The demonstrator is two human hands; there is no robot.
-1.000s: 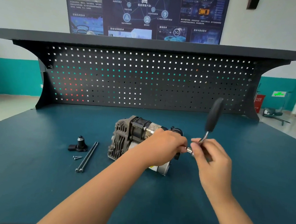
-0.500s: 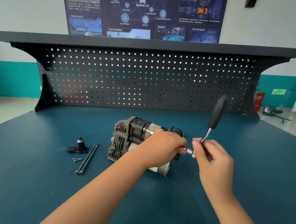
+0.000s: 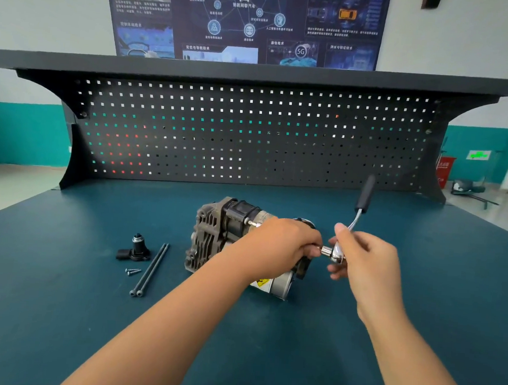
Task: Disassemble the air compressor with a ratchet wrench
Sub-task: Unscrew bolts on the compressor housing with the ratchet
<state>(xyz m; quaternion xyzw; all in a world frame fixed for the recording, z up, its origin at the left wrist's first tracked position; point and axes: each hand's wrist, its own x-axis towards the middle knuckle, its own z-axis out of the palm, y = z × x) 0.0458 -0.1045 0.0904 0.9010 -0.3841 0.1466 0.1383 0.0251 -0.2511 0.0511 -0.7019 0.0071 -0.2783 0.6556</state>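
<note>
The air compressor (image 3: 216,235), grey cast metal with a black top and a silver cylinder, lies on the blue-green bench near the middle. My left hand (image 3: 282,248) covers its right end, with the fingers closed around the socket end of the ratchet wrench (image 3: 331,252). My right hand (image 3: 365,260) pinches the wrench's chrome head. The black handle (image 3: 365,194) points up and away from me. The bolt under the socket is hidden by my left hand.
Left of the compressor lie two long black bolts (image 3: 151,269), two small screws (image 3: 133,271) and a small black fitting (image 3: 136,248). A dark pegboard (image 3: 250,138) with a shelf over it closes off the back of the bench (image 3: 58,314).
The wrench handle has swung a little to the right and further from me. Both hands stay in place at the compressor's right end.
</note>
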